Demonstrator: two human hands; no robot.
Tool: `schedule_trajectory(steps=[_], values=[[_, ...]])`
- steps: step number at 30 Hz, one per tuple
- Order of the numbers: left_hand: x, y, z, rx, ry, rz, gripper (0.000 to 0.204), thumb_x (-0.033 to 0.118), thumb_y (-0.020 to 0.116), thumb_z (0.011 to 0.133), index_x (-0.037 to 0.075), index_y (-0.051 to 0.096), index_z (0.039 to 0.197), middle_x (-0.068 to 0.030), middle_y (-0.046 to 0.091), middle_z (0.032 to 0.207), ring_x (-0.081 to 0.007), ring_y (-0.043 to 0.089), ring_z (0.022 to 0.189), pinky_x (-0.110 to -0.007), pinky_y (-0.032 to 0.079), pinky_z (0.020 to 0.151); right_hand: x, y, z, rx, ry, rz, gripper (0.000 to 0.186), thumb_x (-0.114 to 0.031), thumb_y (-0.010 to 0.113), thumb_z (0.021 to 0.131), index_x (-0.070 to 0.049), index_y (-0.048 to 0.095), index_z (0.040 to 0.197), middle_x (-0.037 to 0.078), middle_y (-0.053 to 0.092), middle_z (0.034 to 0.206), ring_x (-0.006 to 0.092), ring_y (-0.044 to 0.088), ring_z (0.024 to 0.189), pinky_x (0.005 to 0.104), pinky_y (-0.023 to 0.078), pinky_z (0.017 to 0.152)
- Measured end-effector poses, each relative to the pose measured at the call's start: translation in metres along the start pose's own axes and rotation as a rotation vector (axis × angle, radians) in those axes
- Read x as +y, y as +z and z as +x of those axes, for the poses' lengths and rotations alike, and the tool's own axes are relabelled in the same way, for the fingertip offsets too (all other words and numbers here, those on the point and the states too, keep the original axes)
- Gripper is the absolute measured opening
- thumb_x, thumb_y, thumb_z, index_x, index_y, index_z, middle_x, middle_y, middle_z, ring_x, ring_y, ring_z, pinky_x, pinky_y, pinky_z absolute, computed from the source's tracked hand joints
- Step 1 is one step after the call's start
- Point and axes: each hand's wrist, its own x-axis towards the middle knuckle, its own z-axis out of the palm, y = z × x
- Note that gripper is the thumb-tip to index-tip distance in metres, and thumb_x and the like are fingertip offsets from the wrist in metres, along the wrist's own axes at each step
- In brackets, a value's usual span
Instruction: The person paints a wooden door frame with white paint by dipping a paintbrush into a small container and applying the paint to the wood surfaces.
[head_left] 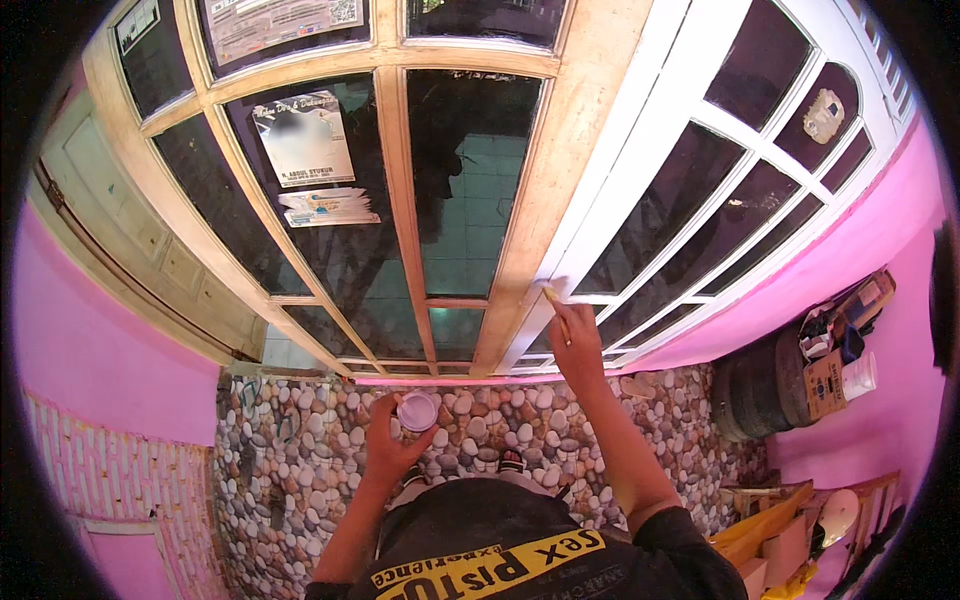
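Observation:
My right hand (577,338) is closed round a paintbrush (551,296). Its bristles touch the white-painted upright (590,190) of the window frame, low down where white meets bare wood. Lower and to the left, my left hand (393,440) grips a small round cup (417,411) of pale paint from the side. To the left of the brush, the window frame's wood (500,320) is bare and light brown. Dark glass panes (470,200) fill both the bare and the white sections.
Stickers and a paper poster (305,140) are on the left panes. A wooden door (140,240) stands far left beside pink walls (110,330). At right, dark tyres (750,385) bear a cardboard box (825,383) and a white cup (859,375). Pebble-patterned flooring (300,480) lies below.

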Motion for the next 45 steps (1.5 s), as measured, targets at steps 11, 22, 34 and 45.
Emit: schedule_trajectory(steps=[11,22,34,45], values=[[0.007,0.001,0.006,-0.033,-0.026,-0.014,0.066,0.017,0.091,0.073,0.001,0.054,0.126,-0.0162,0.059,0.115,-0.0316,0.061,0.108,-0.041,0.048,0.095,0.067,0.059,-0.017,-0.149,0.047,-0.147,0.035,-0.004,0.058,0.094,0.000,0.065,0.128,0.021,0.056,0.099,0.0367,0.060,0.091,0.0444,0.051,0.081],[0.003,0.004,0.010,-0.053,-0.042,0.009,0.066,0.022,0.089,0.077,0.002,0.051,0.127,-0.0143,0.059,0.116,-0.0279,0.060,0.111,-0.041,0.048,0.097,0.114,0.059,-0.087,0.047,0.497,0.221,0.028,-0.018,0.058,0.103,0.002,0.066,0.119,0.009,0.066,0.089,0.0169,0.063,0.076,0.0290,0.051,0.068],[0.002,0.002,0.015,-0.051,-0.022,0.012,0.066,0.022,0.090,0.076,0.003,0.050,0.125,-0.0143,0.059,0.116,-0.0299,0.062,0.108,-0.041,0.050,0.093,0.081,0.095,-0.024,0.289,0.873,0.867,0.031,-0.022,0.060,0.102,0.004,0.069,0.116,0.007,0.067,0.084,0.0141,0.064,0.071,0.0272,0.052,0.064],[0.006,0.000,0.023,-0.077,-0.052,-0.077,0.061,0.017,0.090,0.072,0.003,0.053,0.119,-0.0159,0.056,0.115,-0.0321,0.058,0.106,-0.041,0.047,0.093,0.108,0.120,-0.042,0.356,0.956,0.853,0.031,-0.018,0.059,0.103,0.004,0.064,0.123,0.005,0.064,0.085,0.0138,0.063,0.072,0.0273,0.052,0.066]])
